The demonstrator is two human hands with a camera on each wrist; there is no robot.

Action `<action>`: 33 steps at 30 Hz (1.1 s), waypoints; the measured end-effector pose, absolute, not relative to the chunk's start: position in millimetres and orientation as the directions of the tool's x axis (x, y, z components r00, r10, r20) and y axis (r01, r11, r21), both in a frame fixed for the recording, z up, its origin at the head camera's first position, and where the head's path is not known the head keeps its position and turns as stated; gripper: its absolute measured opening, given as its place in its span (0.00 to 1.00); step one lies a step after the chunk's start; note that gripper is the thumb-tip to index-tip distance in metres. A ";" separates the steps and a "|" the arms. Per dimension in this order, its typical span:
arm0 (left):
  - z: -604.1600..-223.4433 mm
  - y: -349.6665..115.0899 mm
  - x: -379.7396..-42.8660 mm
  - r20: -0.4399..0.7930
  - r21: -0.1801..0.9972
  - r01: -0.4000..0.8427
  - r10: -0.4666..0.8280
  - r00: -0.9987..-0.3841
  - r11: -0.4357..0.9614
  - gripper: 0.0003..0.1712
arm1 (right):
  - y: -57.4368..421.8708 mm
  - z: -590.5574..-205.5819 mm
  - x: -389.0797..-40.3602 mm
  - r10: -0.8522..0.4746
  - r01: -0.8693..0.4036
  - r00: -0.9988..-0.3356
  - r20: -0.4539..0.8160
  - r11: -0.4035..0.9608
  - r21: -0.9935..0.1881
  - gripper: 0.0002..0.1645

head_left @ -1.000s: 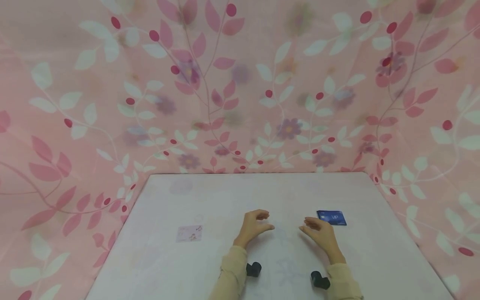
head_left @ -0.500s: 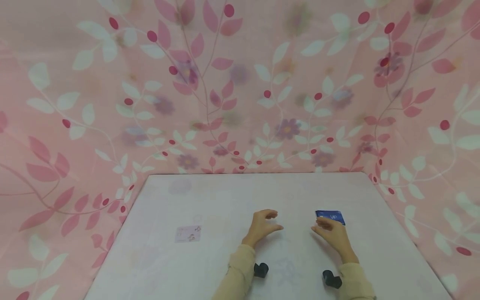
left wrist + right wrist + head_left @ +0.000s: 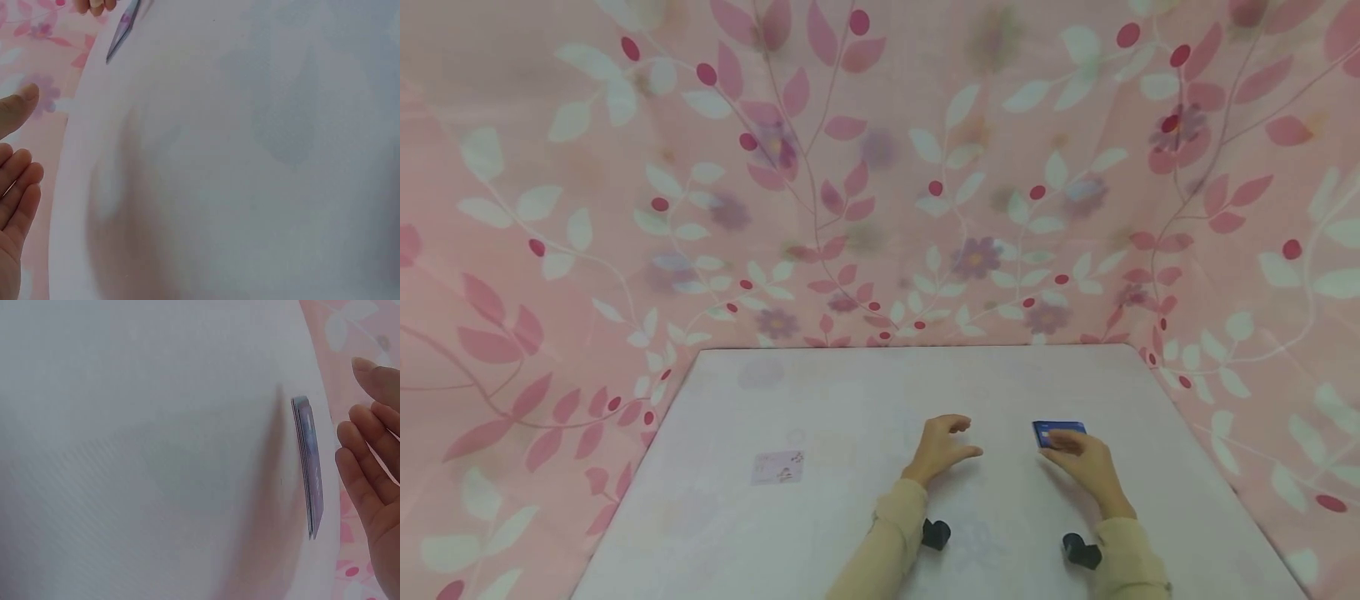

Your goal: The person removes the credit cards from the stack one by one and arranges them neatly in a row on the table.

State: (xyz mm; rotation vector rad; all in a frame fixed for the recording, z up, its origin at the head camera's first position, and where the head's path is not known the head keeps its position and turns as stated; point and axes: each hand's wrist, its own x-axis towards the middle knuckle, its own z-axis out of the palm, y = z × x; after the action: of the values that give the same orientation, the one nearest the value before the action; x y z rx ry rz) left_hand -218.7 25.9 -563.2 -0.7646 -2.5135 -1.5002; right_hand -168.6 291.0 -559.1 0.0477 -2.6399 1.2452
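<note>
A small stack of blue bank-style cards (image 3: pixel 1042 437) lies on the right half of the table. Seen edge-on in the right wrist view, the stack (image 3: pixel 309 469) shows several thin layers. My right hand (image 3: pixel 1086 462) is over it, overlapping its near right part in the head view; the thumb and fingers are apart with nothing between them. Near the middle of the table, my left hand (image 3: pixel 942 450) is above the surface, thumb and fingers spread in a loose C, holding nothing. A pale pink card (image 3: pixel 777 468) with a floral print lies flat on the left.
The white-covered table (image 3: pixel 865 383) meets a pink leaf-patterned curtain (image 3: pixel 880 167) at the back and sides. A dark wrist camera (image 3: pixel 936 534) sits by the left cuff, and another dark wrist camera (image 3: pixel 1081 551) by the right cuff.
Both hands have moved rightward. My right hand has come from the left of the blue stack to over it. The cards have stayed in place.
</note>
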 end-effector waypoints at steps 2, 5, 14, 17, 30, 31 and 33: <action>-562.7 29.3 -219.1 0.338 0.785 0.471 0.358 -0.870 0.403 0.26 | 294.3 -557.9 -170.3 0.068 -0.116 -0.976 0.209 0.648 -0.753 0.23; -563.2 35.6 -220.3 0.330 0.768 0.472 0.364 -0.871 0.433 0.25 | 299.5 -557.1 -172.6 0.076 -0.099 -0.977 0.199 0.666 -0.739 0.23; -572.8 55.2 -227.9 0.315 0.699 0.480 0.374 -0.872 0.531 0.27 | 317.0 -559.8 -178.8 0.085 -0.116 -0.968 0.235 0.678 -0.726 0.22; -575.2 59.8 -228.0 0.301 0.684 0.467 0.366 -0.880 0.560 0.27 | 321.0 -560.0 -181.5 0.087 -0.095 -0.973 0.215 0.697 -0.711 0.24; -582.1 71.1 -226.8 0.299 0.643 0.438 0.320 -0.899 0.629 0.28 | 335.5 -569.1 -185.3 0.124 -0.032 -0.977 0.173 0.720 -0.693 0.29; -582.7 72.8 -227.5 0.294 0.637 0.435 0.321 -0.900 0.636 0.29 | 336.4 -569.0 -185.4 0.121 -0.025 -0.979 0.161 0.721 -0.693 0.29; -583.6 76.4 -228.2 0.281 0.627 0.429 0.325 -0.903 0.650 0.29 | 337.4 -568.3 -185.3 0.114 -0.013 -0.984 0.135 0.714 -0.700 0.30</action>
State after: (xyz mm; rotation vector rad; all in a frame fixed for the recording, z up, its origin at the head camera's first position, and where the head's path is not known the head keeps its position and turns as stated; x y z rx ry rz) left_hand -228.2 76.4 -583.6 -0.6263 -2.7215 -1.0913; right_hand -185.3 337.4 -568.3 -0.0817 -2.7500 1.1256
